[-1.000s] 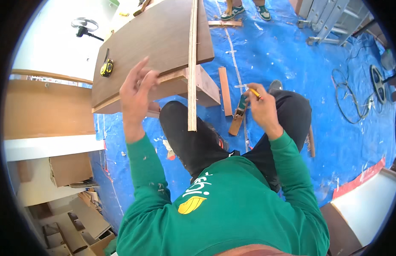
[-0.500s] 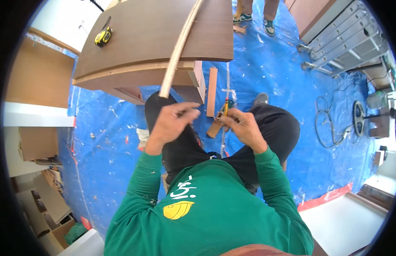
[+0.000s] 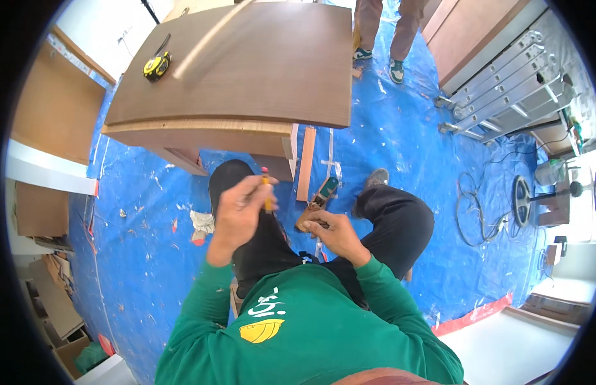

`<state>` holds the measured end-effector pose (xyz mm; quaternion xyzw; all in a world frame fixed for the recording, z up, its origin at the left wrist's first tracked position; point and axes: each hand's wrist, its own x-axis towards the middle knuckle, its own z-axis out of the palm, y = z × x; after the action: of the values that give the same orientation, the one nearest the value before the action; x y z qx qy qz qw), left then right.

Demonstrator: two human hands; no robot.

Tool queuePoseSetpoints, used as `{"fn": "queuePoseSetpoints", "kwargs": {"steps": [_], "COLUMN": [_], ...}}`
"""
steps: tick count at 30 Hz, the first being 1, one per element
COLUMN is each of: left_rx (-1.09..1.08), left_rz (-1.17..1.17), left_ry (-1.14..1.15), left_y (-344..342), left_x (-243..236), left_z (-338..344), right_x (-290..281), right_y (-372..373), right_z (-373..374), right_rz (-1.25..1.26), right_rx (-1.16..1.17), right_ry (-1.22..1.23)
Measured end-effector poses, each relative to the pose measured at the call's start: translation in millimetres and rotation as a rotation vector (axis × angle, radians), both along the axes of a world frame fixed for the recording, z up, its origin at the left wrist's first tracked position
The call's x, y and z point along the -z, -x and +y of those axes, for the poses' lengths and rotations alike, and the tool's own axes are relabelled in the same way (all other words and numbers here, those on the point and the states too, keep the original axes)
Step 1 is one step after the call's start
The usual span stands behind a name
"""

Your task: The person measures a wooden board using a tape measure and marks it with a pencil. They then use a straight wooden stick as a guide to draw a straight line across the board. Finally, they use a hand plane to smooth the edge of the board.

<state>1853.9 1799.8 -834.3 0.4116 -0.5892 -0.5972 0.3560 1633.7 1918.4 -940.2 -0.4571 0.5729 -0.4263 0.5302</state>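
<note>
My left hand (image 3: 237, 218) is closed around a yellow pencil (image 3: 267, 196), its pink eraser end pointing up, above my left knee. My right hand (image 3: 339, 237) is curled between my knees, thumb and fingers together; whether something small is in them is hidden. Just beyond its fingertips, on the floor, lie a tan piece of wood (image 3: 304, 221) and a green-and-dark object (image 3: 326, 189) whose kind I cannot make out. In front of me is a brown panel-topped cabinet (image 3: 278, 77). A thin wooden strip (image 3: 211, 38), blurred by motion, is over its top.
A yellow-and-black tape measure (image 3: 156, 66) rests on the cabinet top's left side. A narrow board (image 3: 305, 163) lies beside the cabinet on blue sheeting (image 3: 150, 244). Another person's legs (image 3: 400, 29) stand beyond. At right are a folded ladder (image 3: 509, 90) and a cable reel (image 3: 521, 199).
The pencil has passed from my right hand to my left. The wooden strip has shifted away and to the left, off my knee. My right hand has come lower and slightly left.
</note>
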Motion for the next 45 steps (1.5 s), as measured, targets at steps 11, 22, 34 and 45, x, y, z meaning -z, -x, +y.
{"fn": "queuePoseSetpoints", "kwargs": {"steps": [11,22,34,45], "left_rx": [-0.250,-0.192,-0.295,-0.420], "left_rz": [-0.637,-0.905,-0.960,-0.842], "left_ry": [0.717,1.107,1.155,1.175], "left_y": [-63.4,-61.8,-66.7,-57.7], "left_x": [-106.6,-66.2,-45.5,-42.2], "left_z": [-120.9,-247.9,-262.6,-249.7], "right_x": [6.0,-183.5,-237.9,-79.0], "right_y": [-6.9,51.5,53.6,102.9], "right_z": [6.1,22.4,55.9,-31.7], "right_rz": [0.719,0.105,0.019,0.547], "right_rx": [-0.238,-0.067,-0.084,0.428], "right_ry": [0.216,0.773,1.348,0.363]}}
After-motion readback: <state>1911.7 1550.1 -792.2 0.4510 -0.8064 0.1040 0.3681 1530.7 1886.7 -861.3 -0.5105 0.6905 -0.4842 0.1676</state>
